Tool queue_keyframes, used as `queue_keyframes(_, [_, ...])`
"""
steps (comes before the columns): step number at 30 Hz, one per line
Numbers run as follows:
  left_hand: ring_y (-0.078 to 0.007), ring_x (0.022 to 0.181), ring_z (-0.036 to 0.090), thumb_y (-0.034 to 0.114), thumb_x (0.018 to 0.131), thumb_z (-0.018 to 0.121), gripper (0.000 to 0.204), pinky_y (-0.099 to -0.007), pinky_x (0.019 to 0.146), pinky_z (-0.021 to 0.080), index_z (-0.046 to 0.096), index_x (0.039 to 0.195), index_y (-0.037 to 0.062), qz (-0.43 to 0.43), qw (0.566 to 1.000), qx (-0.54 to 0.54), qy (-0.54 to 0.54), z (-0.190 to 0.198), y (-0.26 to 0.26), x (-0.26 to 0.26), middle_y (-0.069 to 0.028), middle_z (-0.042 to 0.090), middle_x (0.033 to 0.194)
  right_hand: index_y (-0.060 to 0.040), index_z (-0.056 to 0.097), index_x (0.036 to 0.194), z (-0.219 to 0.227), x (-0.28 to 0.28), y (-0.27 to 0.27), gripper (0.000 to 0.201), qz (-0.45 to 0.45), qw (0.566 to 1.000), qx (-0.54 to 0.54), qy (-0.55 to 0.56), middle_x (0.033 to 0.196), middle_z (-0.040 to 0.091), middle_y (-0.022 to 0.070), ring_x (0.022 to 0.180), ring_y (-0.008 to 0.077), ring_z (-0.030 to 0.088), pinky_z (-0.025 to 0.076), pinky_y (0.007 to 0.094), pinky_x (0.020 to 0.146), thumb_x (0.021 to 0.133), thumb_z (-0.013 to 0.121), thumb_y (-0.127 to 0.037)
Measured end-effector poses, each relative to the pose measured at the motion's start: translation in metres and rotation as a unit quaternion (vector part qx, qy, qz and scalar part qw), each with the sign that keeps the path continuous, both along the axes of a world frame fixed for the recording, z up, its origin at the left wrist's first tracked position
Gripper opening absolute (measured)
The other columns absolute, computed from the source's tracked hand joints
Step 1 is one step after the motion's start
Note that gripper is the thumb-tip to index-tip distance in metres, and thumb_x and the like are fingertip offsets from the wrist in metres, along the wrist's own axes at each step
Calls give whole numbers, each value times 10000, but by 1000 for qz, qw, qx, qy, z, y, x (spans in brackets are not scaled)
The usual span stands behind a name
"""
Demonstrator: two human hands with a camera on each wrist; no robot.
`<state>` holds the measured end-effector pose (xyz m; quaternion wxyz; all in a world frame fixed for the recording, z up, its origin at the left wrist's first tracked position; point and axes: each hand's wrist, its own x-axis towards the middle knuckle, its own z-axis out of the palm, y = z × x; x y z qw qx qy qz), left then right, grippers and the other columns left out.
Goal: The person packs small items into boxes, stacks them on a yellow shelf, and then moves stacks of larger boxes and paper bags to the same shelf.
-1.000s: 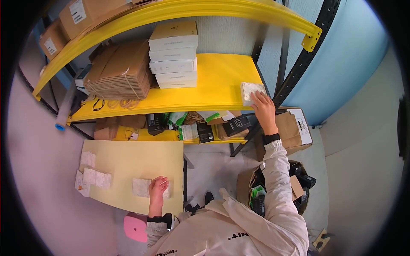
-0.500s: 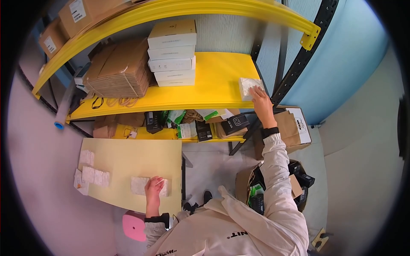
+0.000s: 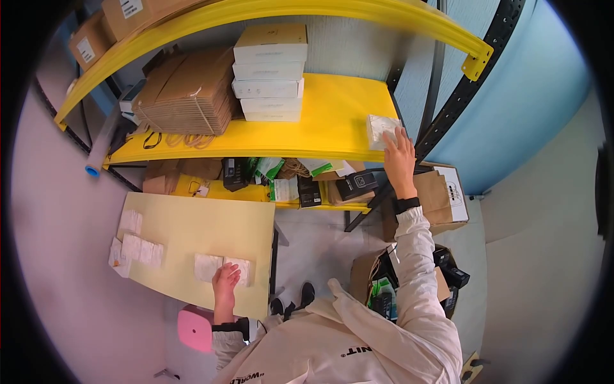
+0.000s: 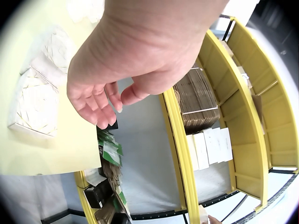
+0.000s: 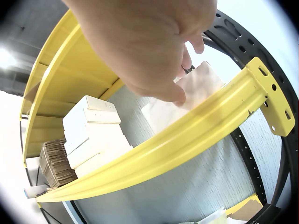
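At the right end of the yellow shelf (image 3: 339, 131) sits a small white box (image 3: 377, 128) with a marbled pattern. My right hand (image 3: 400, 163) reaches to its near right corner, fingers extended and spread, fingertips overlapping the box. In the right wrist view the thumb lies in front of the pale box (image 5: 161, 115). My left hand (image 3: 226, 287) hovers at the near side of the table (image 3: 192, 224) with loosely bent fingers and nothing in them. Two similar boxes lie there side by side, a left one (image 3: 207, 267) and a right one (image 3: 242, 270) partly covered by the fingers.
More white patterned boxes (image 3: 141, 249) lie at the table's left edge. White cartons (image 3: 269, 77) are stacked mid-shelf beside bundled flat cardboard (image 3: 185, 93). An open carton of black and green packages (image 3: 384, 291) stands on the floor near a pink stool (image 3: 195, 329).
My right hand has drawn back slightly toward the box's near right corner, its fingers more spread. The left hand has shifted a little off the right table box, exposing more of it.
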<state>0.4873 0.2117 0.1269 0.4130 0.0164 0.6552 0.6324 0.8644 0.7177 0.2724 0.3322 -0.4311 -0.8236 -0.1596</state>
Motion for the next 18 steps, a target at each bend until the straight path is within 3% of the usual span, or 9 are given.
queue_keyframes(5, [-222,1101,708,348,1017,727,493,-316,926,524,653,1394,40,46,996,-68,16,-31,-24,-12,-126,752,1245,-128,660,1468,-11,-5,-1,473,9,999,-31,19,1510,613,211,1484,408,518,380,575,1250,1002,643,-56])
queue_keyframes(9, [-197,1140,666,324,992,755,517,-335,949,503,659,1402,24,70,989,-128,35,-54,-45,-19,-112,731,1267,-109,606,1516,-10,-10,-13,521,-7,998,-9,58,1588,542,239,1528,428,454,343,609,1268,1001,637,-37])
queue_keyframes(11, [-201,1160,650,290,984,760,539,-352,988,507,649,1416,-14,43,986,-151,56,-71,-55,-29,-117,723,1283,-103,590,1526,-1,-22,-33,567,31,991,19,131,1581,544,238,1509,437,476,380,587,1241,973,652,8])
queue_keyframes(13, [-215,1177,647,264,979,761,570,-357,1020,510,630,1439,-47,29,985,-157,70,-114,-68,-41,-130,722,1298,-81,600,1494,0,-40,-61,576,59,985,57,151,1544,566,225,1453,439,526,439,554,1175,937,675,43])
queue_keyframes(14, [-223,1189,647,253,979,759,586,-359,1034,510,619,1455,-59,28,985,-154,78,-126,-72,-44,-137,721,1304,-59,628,1436,3,-54,-81,533,79,982,65,157,1405,635,215,1318,428,605,490,521,1075,918,688,46])
queue_keyframes(15, [-232,1206,653,251,977,757,596,-366,1040,512,613,1464,-62,28,984,-159,75,-128,-74,-44,-156,719,1324,-59,628,1436,-7,-67,-101,533,94,982,54,157,1405,635,215,1318,428,605,490,521,1075,918,688,46])
queue_keyframes(17, [-241,1222,658,248,976,754,605,-372,1046,514,607,1472,-65,34,982,-168,74,-125,-70,-44,-175,717,1344,-40,679,1329,-31,-93,-140,434,157,968,-104,164,1227,691,185,1206,407,635,500,513,1022,903,694,45])
queue_keyframes(18, [-271,1243,664,250,975,750,624,-390,1061,514,591,1486,-69,-4,974,-196,116,-122,-67,-44,-206,710,1364,-40,696,1268,-39,-109,-162,379,211,950,-161,163,1171,702,177,1154,393,656,518,504,984,898,697,42])
